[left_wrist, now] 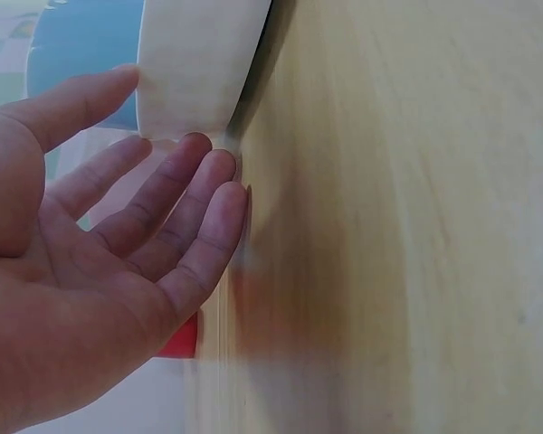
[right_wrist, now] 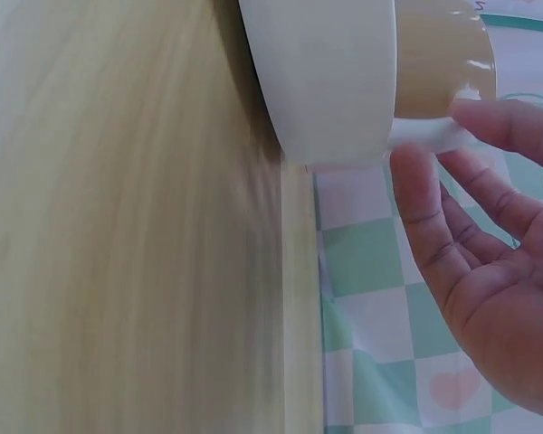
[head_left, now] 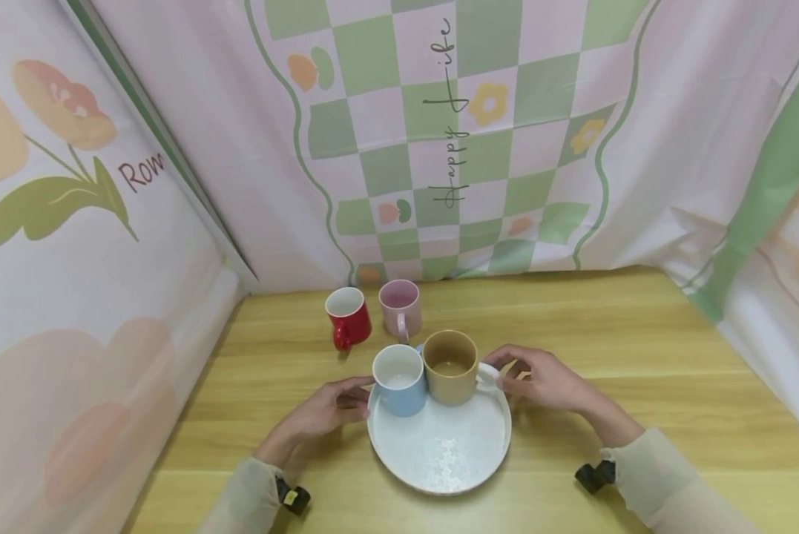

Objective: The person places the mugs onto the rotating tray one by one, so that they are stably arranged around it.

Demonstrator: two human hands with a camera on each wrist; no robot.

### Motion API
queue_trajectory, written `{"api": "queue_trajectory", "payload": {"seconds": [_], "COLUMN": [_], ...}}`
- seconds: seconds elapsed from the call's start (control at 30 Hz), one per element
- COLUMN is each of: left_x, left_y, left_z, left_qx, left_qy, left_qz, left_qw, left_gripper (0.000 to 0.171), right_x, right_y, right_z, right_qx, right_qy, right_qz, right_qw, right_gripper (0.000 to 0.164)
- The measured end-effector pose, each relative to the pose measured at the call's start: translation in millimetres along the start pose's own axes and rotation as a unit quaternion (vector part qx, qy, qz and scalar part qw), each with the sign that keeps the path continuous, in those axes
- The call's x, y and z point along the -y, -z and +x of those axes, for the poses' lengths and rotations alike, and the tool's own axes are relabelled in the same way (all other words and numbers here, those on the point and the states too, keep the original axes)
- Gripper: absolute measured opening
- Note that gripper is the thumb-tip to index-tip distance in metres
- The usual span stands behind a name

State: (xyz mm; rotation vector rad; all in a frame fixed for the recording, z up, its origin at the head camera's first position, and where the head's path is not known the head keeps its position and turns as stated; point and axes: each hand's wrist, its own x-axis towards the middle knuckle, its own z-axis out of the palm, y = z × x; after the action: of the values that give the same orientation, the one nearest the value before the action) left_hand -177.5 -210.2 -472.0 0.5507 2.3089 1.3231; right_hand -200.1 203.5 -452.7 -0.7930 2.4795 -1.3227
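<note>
A round white tray (head_left: 446,460) lies on the wooden table with two mugs on its far part. The light blue mug (head_left: 402,397) stands on the left, beside the tan mug (head_left: 451,386), whose white handle (head_left: 488,376) points right. My left hand (head_left: 326,408) is at the tray's left side, thumb and fingertips right at its rim in the left wrist view, fingers loosely bent. On the other side, my right hand (head_left: 539,378) has its fingertips close about the tan mug's handle and the tray rim, the fingers relaxed and spread in the right wrist view.
Behind the tray stand a red mug (head_left: 352,326) and a pink mug (head_left: 400,315), near the back of the wooden table (head_left: 573,311). A checked cloth (head_left: 439,148) hangs along the back, and a printed cloth (head_left: 72,311) hangs on the left.
</note>
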Motion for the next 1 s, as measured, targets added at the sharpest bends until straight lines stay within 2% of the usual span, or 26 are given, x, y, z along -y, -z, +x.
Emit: {"api": "queue_trajectory", "payload": {"seconds": [0.13, 0.33, 0.57, 0.73, 0.87, 1.0], "left_x": [0.5, 0.3, -1.0, -0.6, -1.2, -1.5], "left_y": [1.3, 5.2, 12.0, 17.2, 22.1, 26.7], "left_z": [1.1, 0.9, 0.6, 1.7, 2.4, 4.0], "left_qx": [-0.003, -0.021, -0.048, -0.071, -0.089, -0.111], "left_qy": [-0.001, -0.005, 0.035, 0.02, 0.005, 0.01], "left_qz": [0.001, 0.005, -0.025, -0.01, -0.001, 0.0], "left_qw": [1.0, 0.9998, 0.9979, 0.9972, 0.996, 0.9938], "left_gripper": [0.054, 0.051, 0.045, 0.046, 0.046, 0.043], "right_x": [-2.7, -6.0, -7.4, -10.3, -13.3, -15.1], "right_y": [2.9, 4.9, 4.5, 4.7, 4.4, 3.2], "right_z": [0.0, 0.4, 0.0, -0.9, -0.5, 0.8], "right_qx": [-0.002, 0.011, 0.024, 0.038, 0.047, 0.052], "right_qy": [0.017, 0.029, 0.036, 0.016, 0.017, 0.02], "right_qz": [-0.027, -0.035, -0.036, -0.024, -0.026, -0.029], "right_qw": [0.999, 0.999, 0.998, 0.999, 0.998, 0.998], "right_gripper": [0.029, 0.033, 0.04, 0.044, 0.046, 0.045]}}
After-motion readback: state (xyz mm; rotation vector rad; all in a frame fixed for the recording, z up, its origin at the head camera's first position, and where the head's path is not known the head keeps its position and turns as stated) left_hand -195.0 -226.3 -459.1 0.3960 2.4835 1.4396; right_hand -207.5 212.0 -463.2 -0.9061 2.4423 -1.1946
